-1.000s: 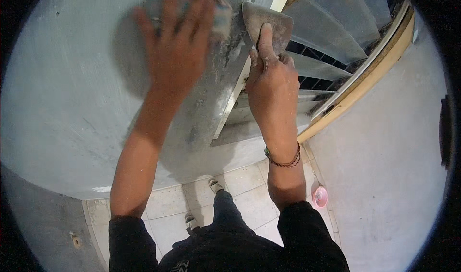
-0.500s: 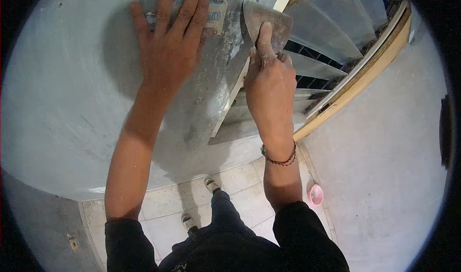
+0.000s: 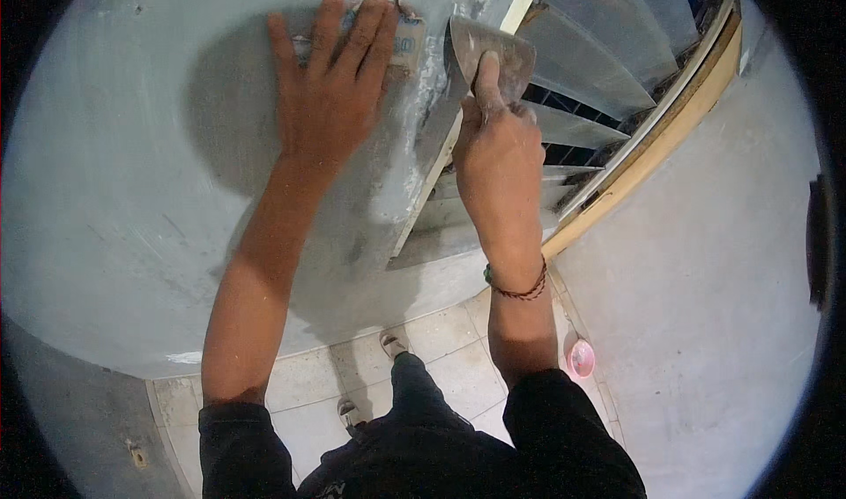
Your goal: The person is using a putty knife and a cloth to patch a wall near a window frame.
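High on the grey wall, my left hand presses a sheet of sandpaper against the surface. Its fingers are spread over the sheet and cover most of it; torn edges show around the fingertips. My right hand grips a putty knife, its index finger stretched along the broad metal blade. The handle is hidden in the fist. The blade overlaps the pale edge strip of the window opening; whether it touches the wall I cannot tell. Whitish, rough patches mark the wall between both hands.
Louvre window slats lie right of the putty knife, bordered by a yellowish wooden frame. A pink bowl sits on the tiled floor by the right wall. A dark object is at the far right.
My left hand and the sandpaper have shifted slightly down and to the right in view. My right hand keeps the putty knife at nearly the same place. The view has tilted a little.
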Available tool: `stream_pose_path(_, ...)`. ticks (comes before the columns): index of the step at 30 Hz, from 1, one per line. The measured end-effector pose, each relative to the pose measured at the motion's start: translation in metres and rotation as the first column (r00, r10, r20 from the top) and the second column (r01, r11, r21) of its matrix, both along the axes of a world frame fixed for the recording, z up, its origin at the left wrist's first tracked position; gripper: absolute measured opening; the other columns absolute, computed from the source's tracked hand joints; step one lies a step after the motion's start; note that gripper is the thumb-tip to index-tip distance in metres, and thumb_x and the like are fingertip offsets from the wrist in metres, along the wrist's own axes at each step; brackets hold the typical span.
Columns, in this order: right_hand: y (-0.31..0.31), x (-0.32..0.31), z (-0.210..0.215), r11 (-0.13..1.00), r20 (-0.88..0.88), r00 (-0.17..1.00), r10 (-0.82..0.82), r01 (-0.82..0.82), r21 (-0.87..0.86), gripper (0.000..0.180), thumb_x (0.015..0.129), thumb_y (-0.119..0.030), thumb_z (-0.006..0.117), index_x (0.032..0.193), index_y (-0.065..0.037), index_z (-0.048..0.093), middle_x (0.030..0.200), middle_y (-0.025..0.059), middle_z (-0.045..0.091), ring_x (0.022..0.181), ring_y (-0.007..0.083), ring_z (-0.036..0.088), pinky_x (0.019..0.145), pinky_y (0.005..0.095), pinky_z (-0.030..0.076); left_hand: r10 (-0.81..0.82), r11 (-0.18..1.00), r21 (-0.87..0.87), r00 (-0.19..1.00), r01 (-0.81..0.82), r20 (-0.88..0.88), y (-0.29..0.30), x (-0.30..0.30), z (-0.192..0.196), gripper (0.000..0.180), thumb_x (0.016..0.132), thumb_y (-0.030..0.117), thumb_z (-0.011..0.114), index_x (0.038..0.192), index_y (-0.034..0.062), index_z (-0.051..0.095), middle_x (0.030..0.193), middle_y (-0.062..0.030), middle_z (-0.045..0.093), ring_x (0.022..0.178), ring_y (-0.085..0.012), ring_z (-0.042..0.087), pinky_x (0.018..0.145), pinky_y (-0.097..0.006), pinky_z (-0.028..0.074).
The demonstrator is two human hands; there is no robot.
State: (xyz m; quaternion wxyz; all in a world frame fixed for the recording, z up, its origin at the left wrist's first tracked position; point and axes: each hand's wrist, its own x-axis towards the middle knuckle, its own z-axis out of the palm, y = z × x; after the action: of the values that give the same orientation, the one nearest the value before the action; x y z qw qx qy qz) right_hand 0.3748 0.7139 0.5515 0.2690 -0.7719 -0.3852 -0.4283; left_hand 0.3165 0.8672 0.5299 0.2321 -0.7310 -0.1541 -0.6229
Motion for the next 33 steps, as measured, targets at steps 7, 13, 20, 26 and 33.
stream_pose_path(7,-0.005,-0.002,-0.011,0.996,-0.120,0.993,-0.013,0.002,-0.091,0.046,0.089,-0.015,0.045,0.133,-0.006,0.038,0.090,0.0363,0.054,0.074,0.0486,0.059,0.060,0.0473,0.051,-0.083,0.996,0.040,0.996,0.082,0.038,0.007,0.001,-0.001,0.060,0.078,0.027,0.061,0.134,0.0172,0.043,0.145,0.0041,0.031,0.135,-0.0253,0.026,0.103,-0.065,0.011)
stream_pose_path(13,-0.007,-0.002,-0.006,0.997,-0.074,0.997,0.015,-0.020,-0.075,0.045,0.087,-0.014,0.047,0.131,-0.004,0.041,0.094,0.0364,0.055,0.080,0.0482,0.057,0.067,0.0489,0.049,-0.079,0.997,0.015,0.997,0.079,0.007,0.004,-0.001,-0.001,0.062,0.077,0.028,0.063,0.135,0.0174,0.042,0.145,0.0039,0.031,0.135,-0.0251,0.026,0.102,-0.066,0.011)
stream_pose_path(20,-0.014,0.002,0.009,0.992,-0.083,0.996,0.017,-0.027,-0.120,0.047,0.086,-0.012,0.048,0.131,-0.003,0.040,0.092,0.0344,0.056,0.080,0.0466,0.058,0.065,0.0481,0.050,-0.066,0.996,0.054,0.997,0.064,0.032,-0.002,-0.005,0.006,0.057,0.074,0.023,0.066,0.127,0.0112,0.049,0.141,-0.0014,0.037,0.131,-0.0288,0.031,0.098,-0.067,0.020)
stream_pose_path(26,-0.010,0.005,0.008,0.989,-0.052,0.994,-0.095,0.088,-0.117,0.045,0.089,-0.016,0.046,0.132,-0.007,0.039,0.087,0.0337,0.055,0.073,0.0469,0.059,0.063,0.0474,0.051,-0.268,0.918,0.379,0.889,0.118,0.372,0.008,0.019,0.009,0.050,0.071,0.017,0.066,0.118,0.0045,0.055,0.134,-0.0073,0.046,0.127,-0.0326,0.037,0.094,-0.069,0.025)
stream_pose_path(33,-0.011,-0.001,0.000,0.995,0.024,0.997,-0.074,0.075,-0.071,0.034,0.087,-0.011,0.051,0.119,0.001,0.052,0.075,0.0296,0.058,0.069,0.0436,0.059,0.058,0.0474,0.047,-0.028,0.993,0.118,0.998,0.022,0.047,-0.007,-0.012,0.012,0.050,0.069,0.014,0.066,0.117,0.0021,0.056,0.129,-0.0097,0.051,0.123,-0.0331,0.043,0.094,-0.068,0.025)
